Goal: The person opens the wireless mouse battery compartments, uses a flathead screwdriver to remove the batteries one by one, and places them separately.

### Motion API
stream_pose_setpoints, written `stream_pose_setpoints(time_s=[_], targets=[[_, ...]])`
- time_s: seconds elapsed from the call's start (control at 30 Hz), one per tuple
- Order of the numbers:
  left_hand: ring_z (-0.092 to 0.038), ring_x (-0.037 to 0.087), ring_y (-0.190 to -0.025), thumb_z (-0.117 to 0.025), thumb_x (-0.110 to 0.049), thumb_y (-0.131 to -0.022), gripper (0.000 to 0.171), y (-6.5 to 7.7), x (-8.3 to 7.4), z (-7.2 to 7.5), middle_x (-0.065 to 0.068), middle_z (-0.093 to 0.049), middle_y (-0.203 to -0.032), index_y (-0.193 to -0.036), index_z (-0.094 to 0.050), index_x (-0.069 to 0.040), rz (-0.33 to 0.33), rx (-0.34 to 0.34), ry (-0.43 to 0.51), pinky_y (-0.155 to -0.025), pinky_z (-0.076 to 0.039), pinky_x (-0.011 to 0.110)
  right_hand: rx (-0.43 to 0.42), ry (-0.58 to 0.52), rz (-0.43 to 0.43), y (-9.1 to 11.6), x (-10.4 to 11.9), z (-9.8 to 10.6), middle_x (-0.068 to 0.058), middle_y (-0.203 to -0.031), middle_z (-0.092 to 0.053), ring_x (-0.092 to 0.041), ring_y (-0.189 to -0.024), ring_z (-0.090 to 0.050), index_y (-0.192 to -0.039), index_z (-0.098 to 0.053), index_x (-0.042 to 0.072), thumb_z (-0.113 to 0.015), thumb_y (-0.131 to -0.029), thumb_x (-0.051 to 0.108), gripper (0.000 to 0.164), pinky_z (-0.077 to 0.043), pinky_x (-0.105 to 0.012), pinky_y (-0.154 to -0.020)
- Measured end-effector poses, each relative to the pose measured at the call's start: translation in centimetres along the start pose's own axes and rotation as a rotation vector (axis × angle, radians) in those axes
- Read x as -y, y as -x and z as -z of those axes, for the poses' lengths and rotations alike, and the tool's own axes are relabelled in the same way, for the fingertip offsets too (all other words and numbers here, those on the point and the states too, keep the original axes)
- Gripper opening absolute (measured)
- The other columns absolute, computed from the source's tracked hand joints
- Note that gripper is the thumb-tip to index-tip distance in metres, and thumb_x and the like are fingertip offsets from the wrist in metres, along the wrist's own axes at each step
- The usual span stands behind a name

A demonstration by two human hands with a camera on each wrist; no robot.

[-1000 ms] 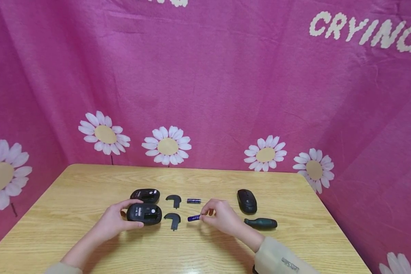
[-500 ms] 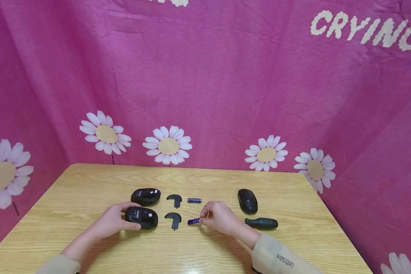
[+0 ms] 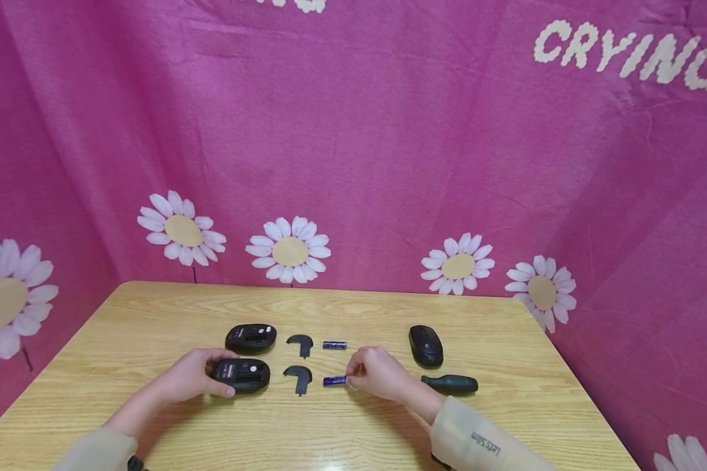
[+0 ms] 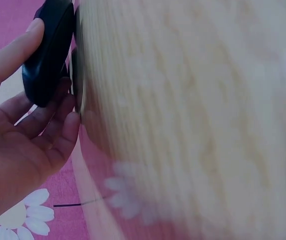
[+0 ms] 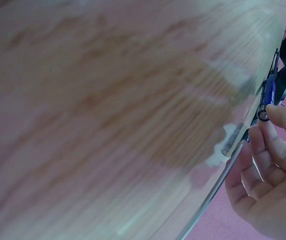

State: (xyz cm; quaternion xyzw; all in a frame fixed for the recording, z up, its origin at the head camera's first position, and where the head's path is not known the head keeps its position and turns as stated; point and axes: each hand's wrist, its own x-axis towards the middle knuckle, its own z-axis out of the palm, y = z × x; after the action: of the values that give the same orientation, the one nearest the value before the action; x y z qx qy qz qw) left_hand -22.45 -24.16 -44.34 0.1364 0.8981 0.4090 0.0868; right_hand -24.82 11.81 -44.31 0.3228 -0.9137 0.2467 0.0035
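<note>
My left hand (image 3: pixel 191 377) holds a black computer mouse (image 3: pixel 243 375) by its left end, thumb on the near side. The mouse lies underside up with its battery slot uncovered. In the left wrist view the thumb presses one side of the mouse (image 4: pixel 50 55), with fingers behind it. My right hand (image 3: pixel 381 374) pinches the right end of a blue battery (image 3: pixel 332 381) low at the tabletop. The right wrist view shows this battery (image 5: pixel 269 94) between thumb and fingers. Two black battery covers, a far one (image 3: pixel 302 344) and a near one (image 3: pixel 299 378), lie between mouse and battery.
Behind the held mouse lies a second upturned mouse (image 3: pixel 251 337) with an uncovered slot. Another blue battery (image 3: pixel 334 345) lies farther back. At right are an upright black mouse (image 3: pixel 426 346) and a green-handled screwdriver (image 3: pixel 452 384). A pink curtain (image 3: pixel 359 163) backs the wooden table (image 3: pixel 359 438).
My left hand has drawn the mouse left and slightly toward me, widening its distance from the covers. The battery in my right hand has turned slightly and now lies nearly level.
</note>
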Motion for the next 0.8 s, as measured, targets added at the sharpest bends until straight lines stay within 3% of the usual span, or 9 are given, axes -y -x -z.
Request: stream_pose_setpoints(time_s=[0.37,0.57,0.8], targets=[[-0.056,0.026,-0.102,-0.085,-0.022,-0.066,0.066,-0.34,-0.45,0.3,0.017,-0.061,-0.116,-0.122,-0.059,0.001,0.016,0.058,-0.041,-0.089,-0.044,0.044,0.03,0.033,-0.027,0.18,-0.14,-0.33,0.003,-0.076,-0.064,-0.001,-0.065,-0.051,-0.078,-0.071,0.01,-0.075,-0.078,0.011,0.005,-0.045,-0.016,-0.059],[-0.057,0.025,-0.1,-0.084,-0.021,-0.068,0.065,-0.56,-0.2,0.39,0.015,-0.061,-0.11,-0.122,-0.058,0.004,-0.035,0.079,-0.074,-0.088,-0.045,0.045,0.015,0.026,-0.015,0.2,-0.16,-0.31,0.002,-0.076,-0.065,-0.004,-0.066,-0.054,-0.078,-0.071,0.008,-0.075,-0.078,0.01,0.004,-0.046,-0.017,-0.06],[-0.055,0.034,-0.106,-0.083,-0.016,-0.069,0.067,-0.42,-0.21,0.49,0.024,-0.057,-0.119,-0.125,-0.054,0.007,-0.053,0.081,-0.037,-0.092,-0.043,0.053,0.018,0.009,-0.02,0.24,-0.33,-0.31,0.0,-0.08,-0.067,-0.007,-0.071,-0.058,-0.082,-0.072,0.008,-0.074,-0.079,0.009,0.004,-0.048,-0.019,-0.063]])
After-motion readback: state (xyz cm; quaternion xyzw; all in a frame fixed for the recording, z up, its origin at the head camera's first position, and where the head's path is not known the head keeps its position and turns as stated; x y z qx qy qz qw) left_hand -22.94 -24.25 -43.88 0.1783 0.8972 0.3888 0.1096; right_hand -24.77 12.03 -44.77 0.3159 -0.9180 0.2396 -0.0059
